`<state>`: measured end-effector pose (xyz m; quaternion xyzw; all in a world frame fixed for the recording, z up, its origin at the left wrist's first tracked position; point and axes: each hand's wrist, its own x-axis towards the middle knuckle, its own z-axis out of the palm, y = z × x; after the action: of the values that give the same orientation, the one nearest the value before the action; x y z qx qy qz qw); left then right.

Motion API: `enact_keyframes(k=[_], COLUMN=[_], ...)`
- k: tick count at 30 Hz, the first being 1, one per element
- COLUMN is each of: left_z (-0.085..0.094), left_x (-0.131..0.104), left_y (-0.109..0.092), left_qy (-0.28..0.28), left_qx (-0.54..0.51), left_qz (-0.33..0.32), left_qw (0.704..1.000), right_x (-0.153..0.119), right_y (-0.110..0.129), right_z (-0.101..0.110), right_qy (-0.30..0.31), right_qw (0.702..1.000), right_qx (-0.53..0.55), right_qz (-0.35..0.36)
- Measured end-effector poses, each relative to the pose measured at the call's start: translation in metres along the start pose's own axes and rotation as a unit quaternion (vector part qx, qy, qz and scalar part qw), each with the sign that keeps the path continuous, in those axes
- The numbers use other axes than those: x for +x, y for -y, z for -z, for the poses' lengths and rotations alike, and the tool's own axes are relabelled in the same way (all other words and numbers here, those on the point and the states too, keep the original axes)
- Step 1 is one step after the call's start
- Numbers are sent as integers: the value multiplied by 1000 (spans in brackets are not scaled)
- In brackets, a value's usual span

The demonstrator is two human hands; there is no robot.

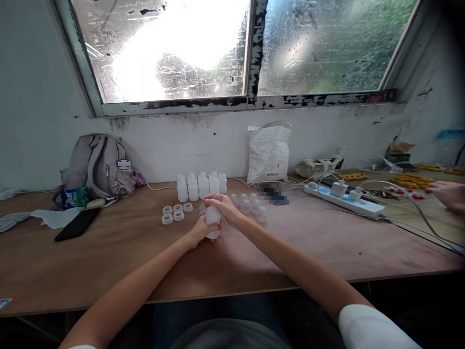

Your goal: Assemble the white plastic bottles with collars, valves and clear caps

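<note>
At the middle of the tabletop (276, 257): I am holding a frosted bottle (212, 215) nearly upright between both hands; whether its base is touching the wood, I cannot tell.
Left hand (200, 230): its fingers are wrapping around the bottle's lower body.
Right hand (224, 207): its fingers are closing around the bottle's top, partly hiding it.
Bottle row (193, 187): five whitish bottles are standing side by side beyond my hands, near the wall.
Rings (178, 215): five pale rings are lying to the left of the held bottle.
Clear pieces (202, 209): small transparent parts are sitting just left of the held bottle.
Clear domes (261, 214): a cluster is resting to the right of my hands.
Far left: a grey backpack (100, 165) is leaning by the wall, with a black phone (77, 224) lying in front.
Behind, right of centre: a white plastic package (269, 154) is standing against the wall.
Right side: a white power strip (343, 199) is carrying plugs; another person's hand (447, 195) is showing at the edge, blurred.
</note>
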<state>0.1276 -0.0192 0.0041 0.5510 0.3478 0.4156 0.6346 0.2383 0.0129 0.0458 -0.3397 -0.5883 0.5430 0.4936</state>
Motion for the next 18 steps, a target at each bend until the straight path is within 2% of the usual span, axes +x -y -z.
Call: enact_keyframes(k=[2, 3, 5, 7, 9, 10, 14, 18], left_z=[3, 4, 8, 13, 21, 26, 42, 42], left_x=[2, 1, -3, -7, -8, -7, 4, 13], left_y=[-4, -7, -15, -22, -25, -25, -18, -8], left_qy=[-41, -32, 30, 95, 114, 94, -59, -145], left_qx=[16, 1, -64, -147, -195, -189, -73, -6], left_qz=[-7, 0, 24, 45, 41, 30, 5, -17], left_qw=[999, 999, 997, 984, 973, 977, 996, 989], right_x=[9, 13, 19, 27, 39, 47, 74, 82], right_y=[3, 8, 21, 30, 31, 27, -2, -16], right_z=[-3, -5, -9, -15, -23, -27, -37, -40], right_qy=[8, 37, 128, 223, 271, 265, 185, 153], right_qw=[999, 999, 991, 972, 957, 958, 978, 985], right_qx=[-38, -38, 1, 59, 96, 101, 80, 69], right_qz=[1, -9, -29, -42, -50, -51, -46, -27])
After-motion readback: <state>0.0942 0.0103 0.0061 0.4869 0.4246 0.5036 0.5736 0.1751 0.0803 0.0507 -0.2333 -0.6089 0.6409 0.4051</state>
